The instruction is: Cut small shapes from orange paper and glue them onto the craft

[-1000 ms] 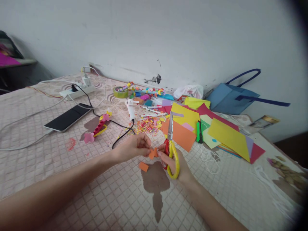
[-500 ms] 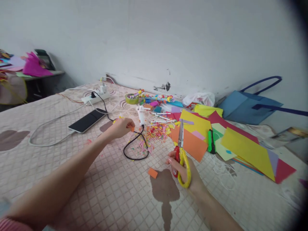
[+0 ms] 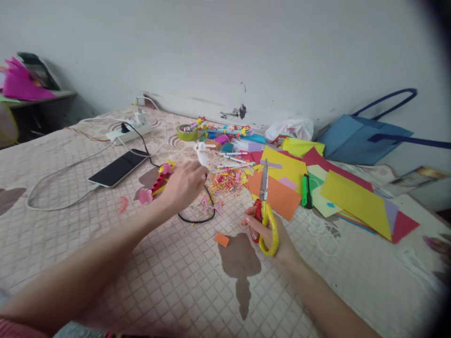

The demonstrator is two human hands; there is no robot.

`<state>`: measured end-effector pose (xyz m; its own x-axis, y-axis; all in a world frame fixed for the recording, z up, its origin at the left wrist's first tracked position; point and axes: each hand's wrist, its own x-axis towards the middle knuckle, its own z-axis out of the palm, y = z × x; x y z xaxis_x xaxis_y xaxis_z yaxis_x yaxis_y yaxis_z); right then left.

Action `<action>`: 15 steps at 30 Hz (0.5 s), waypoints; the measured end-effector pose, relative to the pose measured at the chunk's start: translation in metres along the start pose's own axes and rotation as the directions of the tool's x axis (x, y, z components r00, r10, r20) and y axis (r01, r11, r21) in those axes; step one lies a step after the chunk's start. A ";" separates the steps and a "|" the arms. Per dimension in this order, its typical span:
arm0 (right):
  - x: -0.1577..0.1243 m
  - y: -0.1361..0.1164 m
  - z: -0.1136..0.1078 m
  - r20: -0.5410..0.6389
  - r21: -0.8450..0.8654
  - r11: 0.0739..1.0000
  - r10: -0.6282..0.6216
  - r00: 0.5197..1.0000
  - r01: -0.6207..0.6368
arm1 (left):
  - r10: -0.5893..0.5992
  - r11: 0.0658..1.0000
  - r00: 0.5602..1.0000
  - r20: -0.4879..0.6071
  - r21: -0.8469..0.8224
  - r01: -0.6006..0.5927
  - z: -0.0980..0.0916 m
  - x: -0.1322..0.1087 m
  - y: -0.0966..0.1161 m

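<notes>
Gripping the red-and-yellow scissors (image 3: 262, 204), the right hand (image 3: 273, 237) has its fingers closed through the loops, blades together and pointing away. Well left of the scissors, the left hand (image 3: 183, 185) hangs over the bedspread (image 3: 148, 286), fingers curled. It's blurred, so I cannot tell if it pinches anything. Just past it sits the white glue gun (image 3: 201, 156). Paper confetti (image 3: 225, 180) lies up-left of the scissors, an orange scrap (image 3: 222, 239) just left of them, and an orange sheet (image 3: 278, 199) under the blades.
</notes>
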<state>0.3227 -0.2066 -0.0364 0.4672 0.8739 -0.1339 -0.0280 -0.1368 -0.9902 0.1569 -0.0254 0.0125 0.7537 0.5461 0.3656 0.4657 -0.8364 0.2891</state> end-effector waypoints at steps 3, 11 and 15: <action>0.001 -0.001 0.000 -0.012 -0.032 0.999 -0.020 1.000 0.020 | 0.236 0.915 0.880 0.413 -0.398 -0.058 0.006 -0.016 0.032; 0.001 -0.001 -0.001 -0.004 -0.043 0.998 -0.048 0.999 0.048 | 0.292 0.867 0.832 0.472 -0.498 -0.022 0.019 -0.033 0.046; 0.001 0.001 0.000 0.016 -0.054 0.996 -0.065 0.998 0.065 | 0.137 0.742 0.882 0.451 -0.636 0.211 0.022 -0.027 0.045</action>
<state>0.3229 -0.2061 -0.0375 0.4541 0.8882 -0.0703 0.0508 -0.1045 -0.9932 0.1675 -0.0788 -0.0044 0.9376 0.3458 -0.0375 0.2096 -0.4756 0.8543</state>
